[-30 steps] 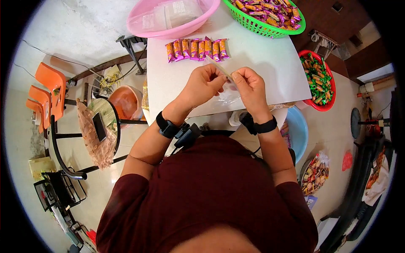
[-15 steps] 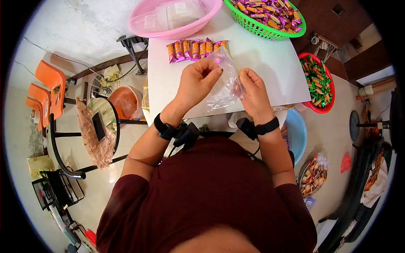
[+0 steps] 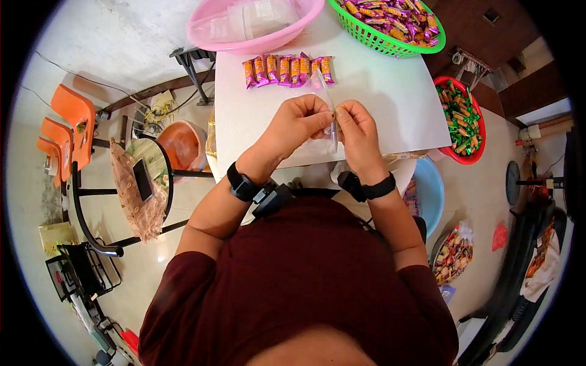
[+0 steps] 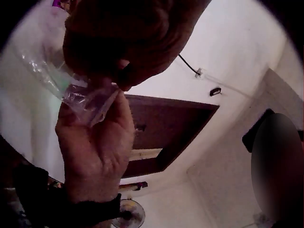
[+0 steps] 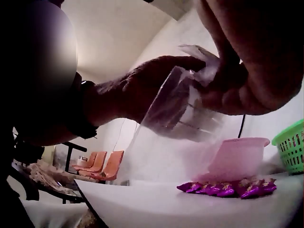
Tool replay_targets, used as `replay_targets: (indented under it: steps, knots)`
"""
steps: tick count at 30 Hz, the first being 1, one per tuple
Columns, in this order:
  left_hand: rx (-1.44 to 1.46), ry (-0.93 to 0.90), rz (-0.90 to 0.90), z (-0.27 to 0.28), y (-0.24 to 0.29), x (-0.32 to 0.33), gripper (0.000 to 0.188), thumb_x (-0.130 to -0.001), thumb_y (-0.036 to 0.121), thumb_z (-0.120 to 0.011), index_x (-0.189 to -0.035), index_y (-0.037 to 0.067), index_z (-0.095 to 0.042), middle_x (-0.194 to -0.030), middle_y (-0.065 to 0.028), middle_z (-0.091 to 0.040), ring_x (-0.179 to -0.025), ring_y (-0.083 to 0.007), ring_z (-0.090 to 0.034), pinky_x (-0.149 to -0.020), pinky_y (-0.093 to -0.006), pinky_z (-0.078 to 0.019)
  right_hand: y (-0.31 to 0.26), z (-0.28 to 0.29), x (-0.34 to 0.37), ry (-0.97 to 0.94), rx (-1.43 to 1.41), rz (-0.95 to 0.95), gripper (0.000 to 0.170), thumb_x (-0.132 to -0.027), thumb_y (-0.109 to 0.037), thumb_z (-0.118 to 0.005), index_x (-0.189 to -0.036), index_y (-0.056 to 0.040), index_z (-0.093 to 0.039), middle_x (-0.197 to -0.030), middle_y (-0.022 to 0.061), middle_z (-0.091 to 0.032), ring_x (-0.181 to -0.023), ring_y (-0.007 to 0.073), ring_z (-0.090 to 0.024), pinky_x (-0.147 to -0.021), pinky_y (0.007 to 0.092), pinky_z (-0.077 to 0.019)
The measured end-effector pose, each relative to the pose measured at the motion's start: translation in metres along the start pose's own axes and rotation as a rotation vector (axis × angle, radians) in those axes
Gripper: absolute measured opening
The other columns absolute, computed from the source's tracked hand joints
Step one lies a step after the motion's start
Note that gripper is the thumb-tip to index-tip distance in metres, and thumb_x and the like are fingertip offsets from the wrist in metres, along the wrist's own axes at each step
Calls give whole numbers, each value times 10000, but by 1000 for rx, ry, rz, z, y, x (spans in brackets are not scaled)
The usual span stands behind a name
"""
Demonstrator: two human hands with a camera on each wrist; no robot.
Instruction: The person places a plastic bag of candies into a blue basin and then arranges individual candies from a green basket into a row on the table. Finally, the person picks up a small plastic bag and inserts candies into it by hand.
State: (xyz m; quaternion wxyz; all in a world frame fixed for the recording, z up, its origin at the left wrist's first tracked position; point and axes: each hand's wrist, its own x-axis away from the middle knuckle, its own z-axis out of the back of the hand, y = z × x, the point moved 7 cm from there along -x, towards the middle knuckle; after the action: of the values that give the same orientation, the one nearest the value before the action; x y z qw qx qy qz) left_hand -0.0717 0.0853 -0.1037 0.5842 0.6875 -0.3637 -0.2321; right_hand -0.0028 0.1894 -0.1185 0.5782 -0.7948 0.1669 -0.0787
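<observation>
Both hands meet over the near part of the white table and pinch a clear plastic bag [image 5: 164,107] between them. The left hand [image 3: 303,124] grips one side of its edge with thumb and fingers. Close beside it, the right hand [image 3: 360,131] pinches the other side; in the left wrist view the right hand [image 4: 97,142] holds a crumpled part of the film [image 4: 90,102]. Beyond the hands lies a row of several purple-and-orange wrapped snacks [image 3: 285,70], also visible in the right wrist view as purple packets [image 5: 228,188].
A pink basin [image 3: 256,44] with clear bags stands at the table's back left, a green basket [image 3: 390,46] of wrapped snacks at the back right. A red basin [image 3: 480,131] of green packets and a blue tub [image 3: 432,195] are at the right. Orange chairs [image 3: 73,113] stand left.
The bag was opened out broadly between spread hands half a second ago; now the left hand has come rightward against the right hand, and the bag's edge stands narrow between them.
</observation>
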Motion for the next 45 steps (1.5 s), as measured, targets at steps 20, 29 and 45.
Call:
replay_targets:
  steps: [20, 29, 45]
  knots:
    - [217, -108, 86, 3, -8, 2, 84, -917, 129, -641, -862, 83, -597, -763, 16, -579, -647, -77, -528, -598, -217, -441, 7, -12, 2, -204, -328, -128, 185, -1031, -246, -469, -984, -78, -528, -865, -15, -583, -762, 49, -555, -705, 213, -467]
    - [299, -93, 34, 6, -7, 1, 155, -956, 216, -605, -893, 74, -605, -773, -4, -585, -646, -99, -538, -619, -234, -449, 9, -7, 0, -176, -442, -144, 196, -1027, -234, -470, -1022, -56, -552, -927, 22, -613, -862, 111, -607, -800, 267, -488]
    - [128, -99, -27, 5, -1, 0, 73, -893, 97, -668, -884, 40, -624, -795, -4, -617, -697, -81, -539, -670, -228, -452, -6, -15, 7, -214, 55, -22, 147, -995, -152, -506, -925, -38, -569, -833, -11, -573, -753, 64, -521, -720, 232, -463]
